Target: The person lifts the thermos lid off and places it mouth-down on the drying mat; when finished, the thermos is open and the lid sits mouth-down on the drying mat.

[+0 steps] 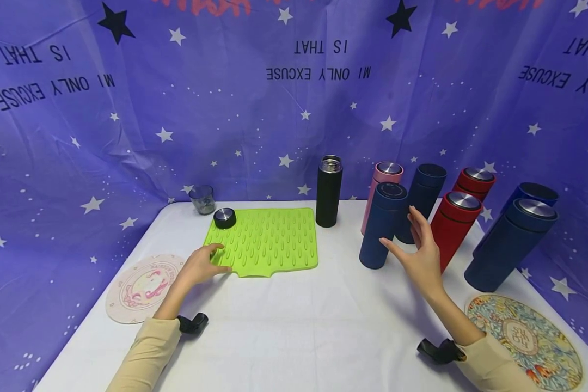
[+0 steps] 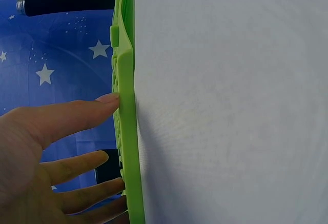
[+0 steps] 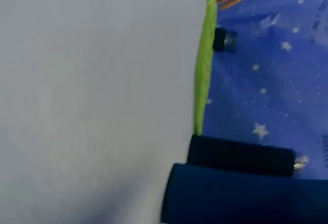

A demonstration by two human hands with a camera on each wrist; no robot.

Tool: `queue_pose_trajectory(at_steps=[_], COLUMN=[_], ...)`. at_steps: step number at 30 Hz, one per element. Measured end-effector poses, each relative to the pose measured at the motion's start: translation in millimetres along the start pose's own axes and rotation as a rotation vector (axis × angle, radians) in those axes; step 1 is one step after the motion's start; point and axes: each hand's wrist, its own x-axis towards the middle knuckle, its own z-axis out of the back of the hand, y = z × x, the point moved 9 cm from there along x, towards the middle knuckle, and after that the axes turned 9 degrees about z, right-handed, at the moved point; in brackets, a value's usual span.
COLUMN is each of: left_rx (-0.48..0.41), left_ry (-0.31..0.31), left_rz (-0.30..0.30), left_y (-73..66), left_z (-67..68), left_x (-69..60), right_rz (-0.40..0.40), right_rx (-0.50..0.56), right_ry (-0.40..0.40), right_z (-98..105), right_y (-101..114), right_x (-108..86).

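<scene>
My left hand rests at the near left corner of a green ridged mat, thumb and fingers spread apart. In the left wrist view the thumb and fingertips appear to touch the mat's edge. A black lid with a silver top sits on the mat's far left corner. Beyond the mat's right side stands an uncapped black thermos. My right hand is held just right of a dark blue thermos, thumb and fingers apart; whether it touches the bottle cannot be told. The right wrist view does not show this hand.
A pink thermos, red thermoses and more blue thermoses stand at the right. A glass is behind the lid. Round mats lie at the left and right. A starry purple cloth hangs behind.
</scene>
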Motion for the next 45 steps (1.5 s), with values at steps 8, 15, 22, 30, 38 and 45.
queue_pose_trajectory(at_steps=[8,15,22,30,38,45], left_rx=[-0.003,-0.007,0.000,-0.019,-0.099,-0.222], left_ry=[-0.006,-0.011,-0.018,-0.117,-0.122,-0.126], left_rz=[-0.018,-0.023,-0.032,-0.202,-0.390,-0.607], left_y=[-1.1,-2.0,-8.0,-57.9,-134.6,-195.2], left_z=[0.1,0.3,8.1,37.0,48.8,50.9], left_x=[-0.4,-1.0,-5.7,-14.2,-26.7,-40.8], right_rz=[-0.128,-0.141,-0.158,-0.185,-0.082,0.074], right_rx=[0.067,0.122,0.101,0.119,0.099,0.111], right_ry=[0.042,0.036,-0.004,0.004,0.116,0.241], right_z=[-20.9,-34.5,-33.3,-35.9,-45.7,-60.1], right_y=[-43.7,-55.0,-53.5,-68.1,-28.3,16.5], right_x=[8.8,12.6,12.6,14.5,20.9,26.4])
